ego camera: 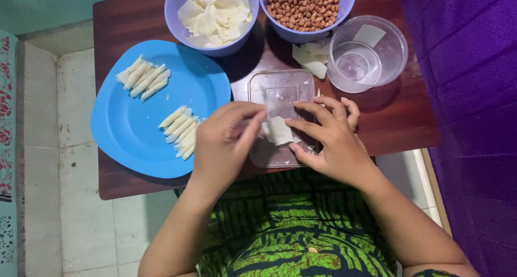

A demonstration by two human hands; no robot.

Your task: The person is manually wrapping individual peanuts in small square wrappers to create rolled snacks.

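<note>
My left hand and my right hand meet over a clear plastic lid lying flat on the dark wooden table. Both hands pinch a small pale square dough wrapper on that lid, the left from its left edge, the right from its right side. Just left of my left hand lies a blue plate with two groups of rolled pale dough sticks, one group at its far left, the other group near my left thumb.
At the table's far edge stand a lilac bowl of cut wrappers and a lilac bowl of peanuts. A clear round container with a small cup inside stands far right. Loose wrappers lie beside it. A purple cloth hangs at right.
</note>
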